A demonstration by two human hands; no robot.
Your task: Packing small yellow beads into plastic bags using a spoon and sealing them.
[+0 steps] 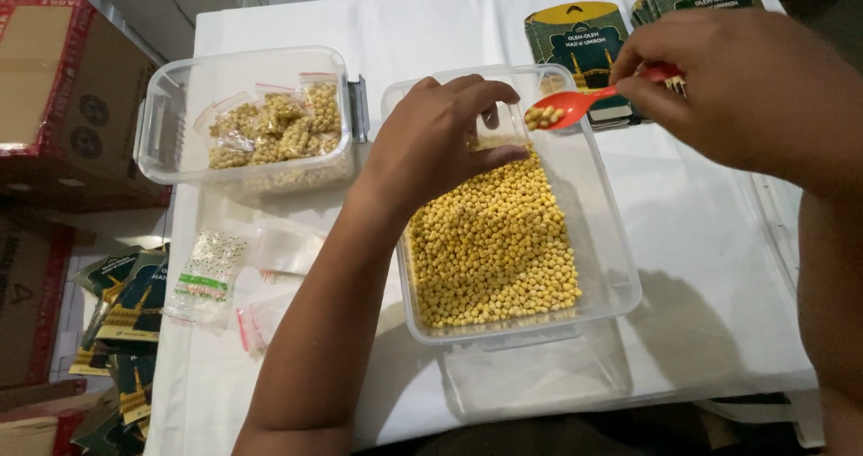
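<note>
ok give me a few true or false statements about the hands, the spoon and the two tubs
1. The right hand holds a red spoon carrying yellow beans. True.
2. The left hand rests flat on the white table. False: it is over the large clear tub, holding what looks like a small clear bag.
3. The large tub is empty. False: it holds loose yellow beans.
4. The smaller tub holds filled zip bags. True.

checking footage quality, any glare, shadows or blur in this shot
Head view: even, bright light; the white table is nearly washed out; soft shadows fall below the clear tub and left hand; right hand and red spoon look slightly soft; frame edges bend a little.
</note>
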